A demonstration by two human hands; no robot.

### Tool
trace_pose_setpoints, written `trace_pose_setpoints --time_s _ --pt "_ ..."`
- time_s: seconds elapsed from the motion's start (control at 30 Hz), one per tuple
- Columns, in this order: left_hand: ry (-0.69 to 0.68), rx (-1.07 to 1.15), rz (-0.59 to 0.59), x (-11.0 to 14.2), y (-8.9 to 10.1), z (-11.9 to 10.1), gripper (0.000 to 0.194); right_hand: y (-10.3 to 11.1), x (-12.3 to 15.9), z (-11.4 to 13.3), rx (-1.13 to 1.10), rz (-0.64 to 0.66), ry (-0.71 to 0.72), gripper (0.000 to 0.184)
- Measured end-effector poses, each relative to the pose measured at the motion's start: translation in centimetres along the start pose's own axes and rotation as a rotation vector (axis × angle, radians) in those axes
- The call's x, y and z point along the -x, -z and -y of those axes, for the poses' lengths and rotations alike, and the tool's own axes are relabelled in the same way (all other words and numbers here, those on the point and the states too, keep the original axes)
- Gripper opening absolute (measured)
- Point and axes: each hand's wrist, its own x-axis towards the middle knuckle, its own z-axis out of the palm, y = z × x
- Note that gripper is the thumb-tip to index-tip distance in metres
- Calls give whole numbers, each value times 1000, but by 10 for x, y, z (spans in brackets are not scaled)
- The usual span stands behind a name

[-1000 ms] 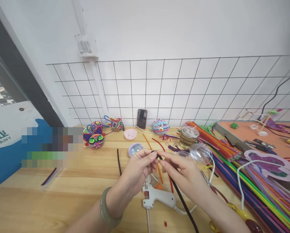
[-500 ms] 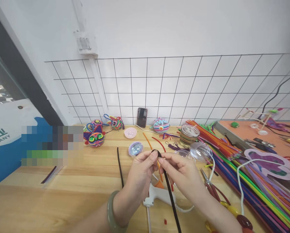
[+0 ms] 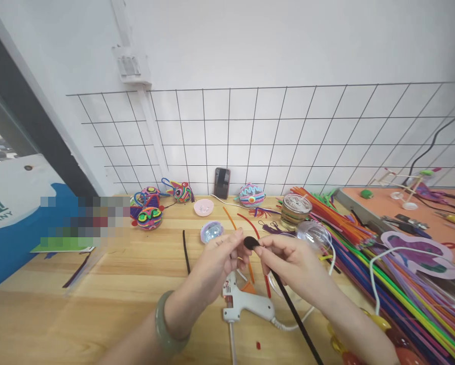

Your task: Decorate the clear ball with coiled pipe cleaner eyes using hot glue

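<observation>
A black pipe cleaner is pinched between the thumb and fingers of my right hand. Its upper end is wound into a small flat coil, and the long tail hangs down to the lower right. My left hand is just left of the coil, thumb and fingers bent and parted around its edge; whether a fingertip touches it is hard to see. Below both hands lies a white hot glue gun with a glue stick in it. Another black pipe cleaner lies to the left.
Colourful wrapped ornaments, a pink dish, a phone and a striped ball line the back. A clear jar and clear half-shells stand right of centre. Bundled pipe cleaners and a white cable cover the right side.
My left thumb and fingers have come off the coil and drawn slightly left. My right hand still holds the pipe cleaner, whose tail has swung to the right.
</observation>
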Motion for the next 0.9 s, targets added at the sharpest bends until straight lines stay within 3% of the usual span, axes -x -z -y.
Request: trace_pose_setpoints --time_s 0.17,0.9 --pt "-34 -296 15 -3 6 -7 25 2 -2 -2 40 90 19 21" --pt "-51 -343 72 -5 11 -9 28 12 2 -5 283 -39 108 24"
